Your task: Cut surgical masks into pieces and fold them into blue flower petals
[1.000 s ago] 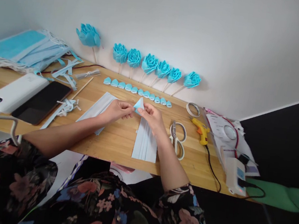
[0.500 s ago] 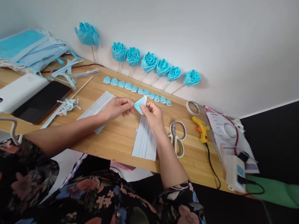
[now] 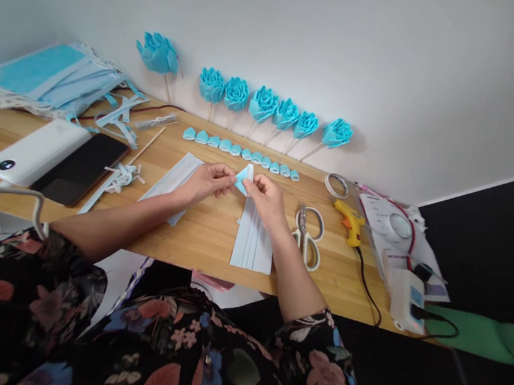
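Between both hands is a small folded piece of blue mask fabric [image 3: 242, 177], pointed on the left and pale along its right edge. My left hand [image 3: 208, 185] pinches its left corner with thumb and fingertips. My right hand [image 3: 266, 198] grips the right side, thumb on top. Under my right wrist lies a pleated pale face mask [image 3: 251, 242], partly hidden by the hand. A second flat pale mask strip [image 3: 172, 177] rests beneath my left forearm. Just beyond the hands runs a row of small folded blue petals [image 3: 247, 154].
Several blue fabric roses [image 3: 264, 105] on sticks lean against the wall. Masks [image 3: 55, 77] are piled at far left, near a white power bank [image 3: 37, 153] and a dark phone [image 3: 81, 168]. Scissors [image 3: 305, 229], tape [image 3: 336, 185] and a yellow glue gun [image 3: 349, 222] lie to the right.
The whole view has shifted slightly, with things appearing a little further right. Both hands still hold the folded piece, its tip now more covered by the left fingers.
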